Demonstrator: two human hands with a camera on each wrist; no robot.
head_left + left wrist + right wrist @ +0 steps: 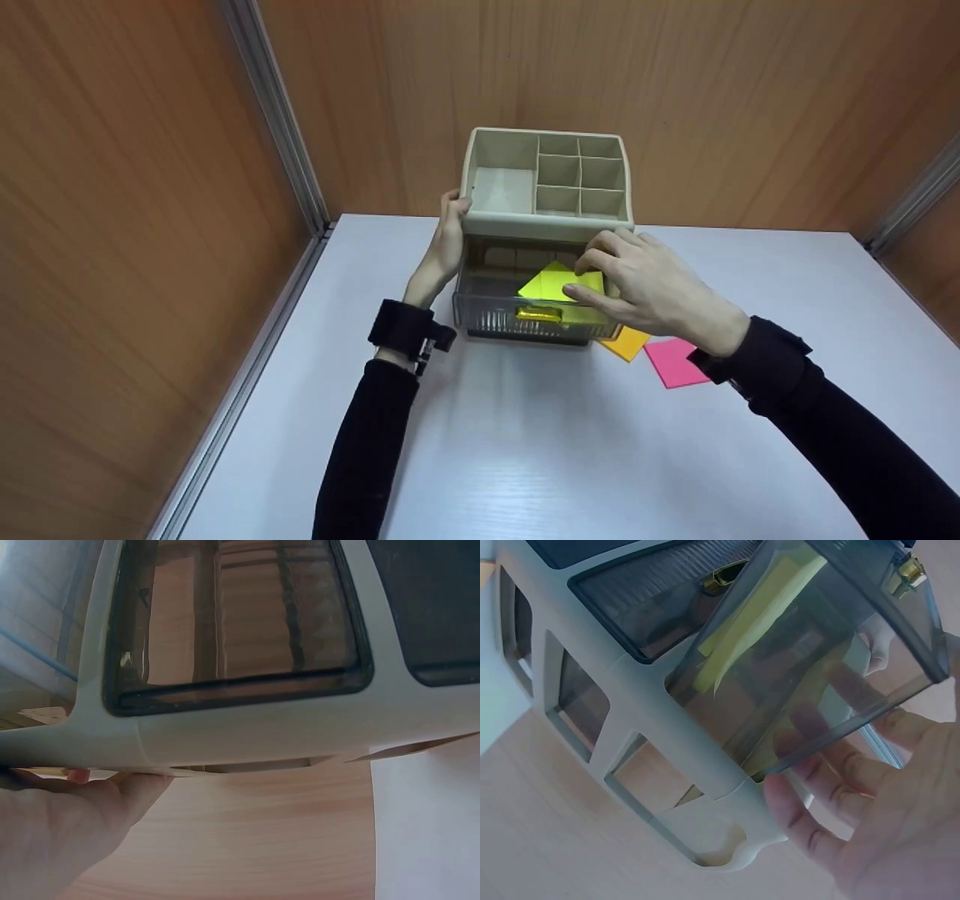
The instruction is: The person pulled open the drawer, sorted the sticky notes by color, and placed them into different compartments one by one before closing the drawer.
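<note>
My left hand (pixel 444 244) is curled around the organizer's (pixel 546 217) left side. The yellow note (pixel 559 283) sits in the open drawer (pixel 495 311), with my right hand (pixel 645 289) pinching it. Orange note (pixel 626 343) and pink note (pixel 673 361) are on the table (pixel 540 450) just right.

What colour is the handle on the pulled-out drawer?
Shiny gold. The handle sits on the smoky translucent drawer front, clearest in the head view.
</note>
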